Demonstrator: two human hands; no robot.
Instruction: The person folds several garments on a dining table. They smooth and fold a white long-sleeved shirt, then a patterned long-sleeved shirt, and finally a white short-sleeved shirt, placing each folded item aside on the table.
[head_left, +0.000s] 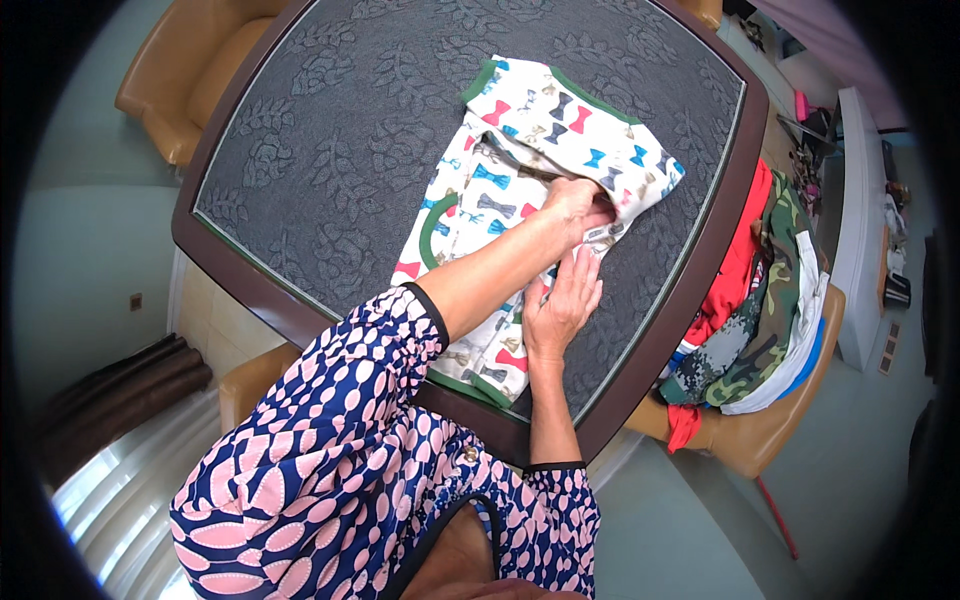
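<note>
A white sleeveless top (495, 180) with a printed bow-tie pattern and green trim lies partly folded on the table. Its upper part is turned over in a raised flap. My left hand (576, 204) reaches across to the right and is curled around fabric at the flap's lower edge, its fingertips hidden under the cloth. Just below it, my right hand (562, 304) rests flat along the garment's right edge, fingers extended and slightly apart. The green hem (472, 388) lies toward me, near the table's front edge.
The table (315, 142) has a dark floral-patterned top and a brown raised rim (247, 277). At right, a tan chair (742, 442) bears a heap of clothes (750, 322), some red and camouflage. Another tan chair (202, 67) stands at the far left.
</note>
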